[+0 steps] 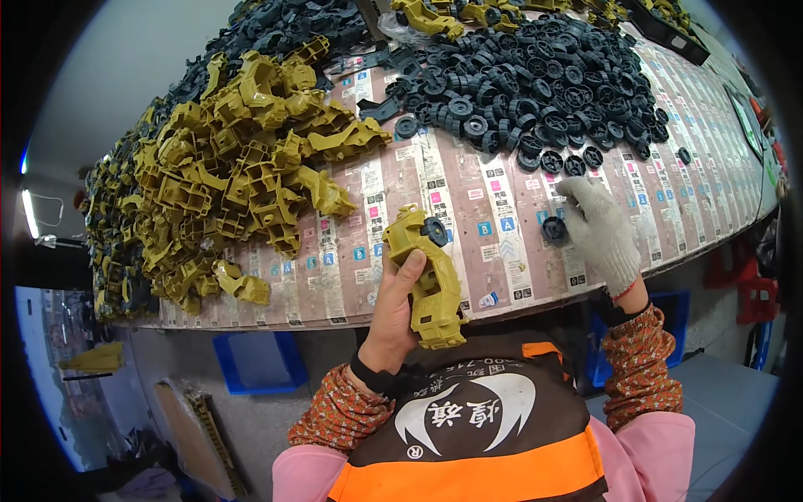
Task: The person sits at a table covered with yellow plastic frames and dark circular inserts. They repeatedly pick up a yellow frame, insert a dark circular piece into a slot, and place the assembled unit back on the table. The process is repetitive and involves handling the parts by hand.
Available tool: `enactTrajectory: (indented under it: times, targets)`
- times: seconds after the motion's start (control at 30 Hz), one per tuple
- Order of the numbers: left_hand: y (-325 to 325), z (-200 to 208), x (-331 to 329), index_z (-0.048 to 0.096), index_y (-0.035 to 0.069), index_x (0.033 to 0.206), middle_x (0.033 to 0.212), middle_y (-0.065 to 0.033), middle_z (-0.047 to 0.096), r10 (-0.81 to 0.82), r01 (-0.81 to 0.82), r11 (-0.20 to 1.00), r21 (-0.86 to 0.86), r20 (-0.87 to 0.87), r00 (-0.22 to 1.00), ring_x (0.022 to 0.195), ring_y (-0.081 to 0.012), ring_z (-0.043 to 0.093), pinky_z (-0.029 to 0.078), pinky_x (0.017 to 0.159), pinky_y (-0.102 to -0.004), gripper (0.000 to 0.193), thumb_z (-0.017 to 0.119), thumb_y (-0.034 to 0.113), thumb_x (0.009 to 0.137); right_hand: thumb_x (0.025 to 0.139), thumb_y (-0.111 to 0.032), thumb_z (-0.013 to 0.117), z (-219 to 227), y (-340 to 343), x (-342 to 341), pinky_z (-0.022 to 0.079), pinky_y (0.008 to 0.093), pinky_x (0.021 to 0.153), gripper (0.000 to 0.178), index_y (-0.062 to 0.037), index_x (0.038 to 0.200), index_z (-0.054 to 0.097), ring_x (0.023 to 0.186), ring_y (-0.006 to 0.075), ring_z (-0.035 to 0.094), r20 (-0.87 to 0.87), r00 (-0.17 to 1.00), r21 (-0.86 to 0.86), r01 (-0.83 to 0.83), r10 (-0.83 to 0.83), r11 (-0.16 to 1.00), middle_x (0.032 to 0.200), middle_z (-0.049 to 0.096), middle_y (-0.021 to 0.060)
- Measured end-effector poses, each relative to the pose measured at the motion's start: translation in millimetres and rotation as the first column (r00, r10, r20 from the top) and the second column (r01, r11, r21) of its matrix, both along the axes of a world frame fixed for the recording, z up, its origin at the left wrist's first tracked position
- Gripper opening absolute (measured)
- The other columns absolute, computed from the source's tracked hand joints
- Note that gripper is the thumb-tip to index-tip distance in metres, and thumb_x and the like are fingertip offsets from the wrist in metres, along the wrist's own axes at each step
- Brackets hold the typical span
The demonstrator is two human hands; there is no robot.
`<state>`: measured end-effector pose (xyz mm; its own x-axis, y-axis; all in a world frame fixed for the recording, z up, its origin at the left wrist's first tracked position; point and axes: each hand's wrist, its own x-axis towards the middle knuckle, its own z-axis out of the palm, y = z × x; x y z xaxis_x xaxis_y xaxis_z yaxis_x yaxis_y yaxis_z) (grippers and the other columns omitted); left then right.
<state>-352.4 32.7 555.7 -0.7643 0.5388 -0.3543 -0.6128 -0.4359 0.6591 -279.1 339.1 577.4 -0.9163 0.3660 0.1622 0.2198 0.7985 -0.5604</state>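
Observation:
My bare left hand [395, 311] is closed around a yellow plastic toy vehicle body [437, 293], held upright over the table's near edge. One black wheel [434, 232] sits on the upper right side of that body. My right hand [600, 230], in a pale knitted glove, reaches over the table with its fingers apart and slightly curved. Beside its thumb side is a loose black wheel [554, 228]; whether they touch is hard to tell. Just beyond the gloved fingertips lie the front wheels [575, 165] of a large heap.
Yellow vehicle bodies [242, 167] are piled high on the left, with dark plastic parts [276, 29] behind. A broad heap of black wheels [535, 79] covers the table's far middle. Blue crates [259, 361] stand below the table [335, 293]; a red stool [757, 297] is at right.

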Motion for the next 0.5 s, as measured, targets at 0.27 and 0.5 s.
enactTrajectory:
  times: [0.27, 0.5]
  targets:
    - [-1, 1, 2, 0.043, 0.016, 0.147, 0.118, -0.0038, 0.064, 0.012, -0.011, 1.0, 0.012, -0.012, 1.0, 0.103, -0.0169, 0.071, 0.066, 0.083, -0.0368, 0.047, 0.067, 0.026, 0.108, 0.091, -0.008, 0.067, 12, -15, 11, 0.054, 0.0486, 0.084, 0.02, -0.0054, 0.111, 0.07, 0.096, 0.041, 0.066, 0.113, 0.966, 0.146, -0.249, 0.234, 0.957, 0.099, 0.065, 0.0204]
    - [-4, -2, 2, 0.045, 0.015, 0.147, 0.119, -0.0046, 0.065, 0.01, -0.011, 0.999, 0.037, 0.032, 0.999, 0.102, -0.017, 0.071, 0.066, 0.082, -0.0363, 0.047, 0.067, 0.027, 0.107, 0.088, -0.009, 0.072, 16, -22, 31, 0.053, 0.048, 0.084, 0.018, -0.0044, 0.104, 0.067, 0.098, 0.0397, 0.065, 0.148, 0.975, 0.161, -0.189, 0.165, 0.969, 0.1, 0.064, 0.0181]
